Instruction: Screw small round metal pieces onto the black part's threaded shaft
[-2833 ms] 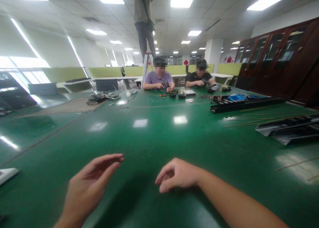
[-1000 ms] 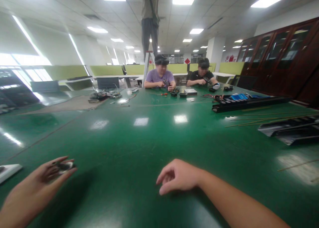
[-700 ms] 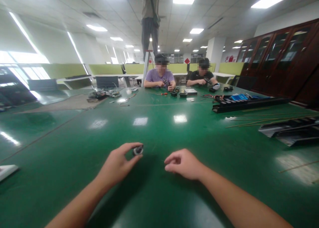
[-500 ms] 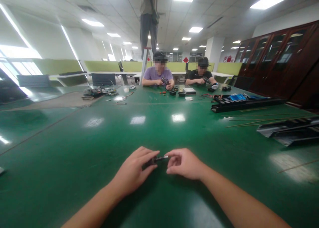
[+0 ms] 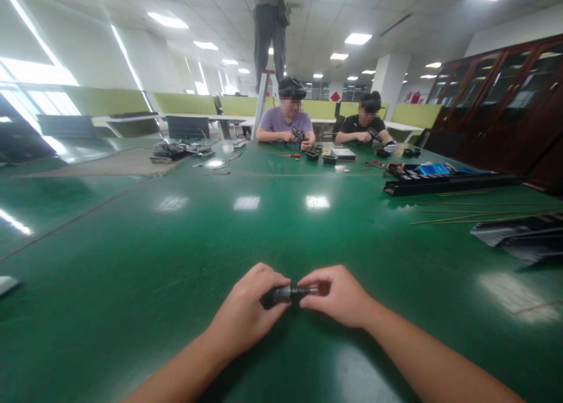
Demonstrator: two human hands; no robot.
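Note:
A small dark cylindrical part [image 5: 288, 293] with a thin metal end sits between my two hands, just above the green table [image 5: 246, 233]. My left hand [image 5: 244, 315] is closed round its thicker dark end. My right hand [image 5: 341, 294] pinches the thinner end from the right. Both hands meet near the table's front edge, low in the middle of the view.
Two seated people [image 5: 285, 124] work at the far side among small tools and parts. A person stands on a ladder [image 5: 263, 101] behind them. Long black trays [image 5: 444, 183] and thin rods [image 5: 475, 218] lie at the right. A white object [image 5: 6, 284] lies at the left edge.
My left hand swung out left, came back with the small dark part and carried it to the middle. My right hand has closed on its other end.

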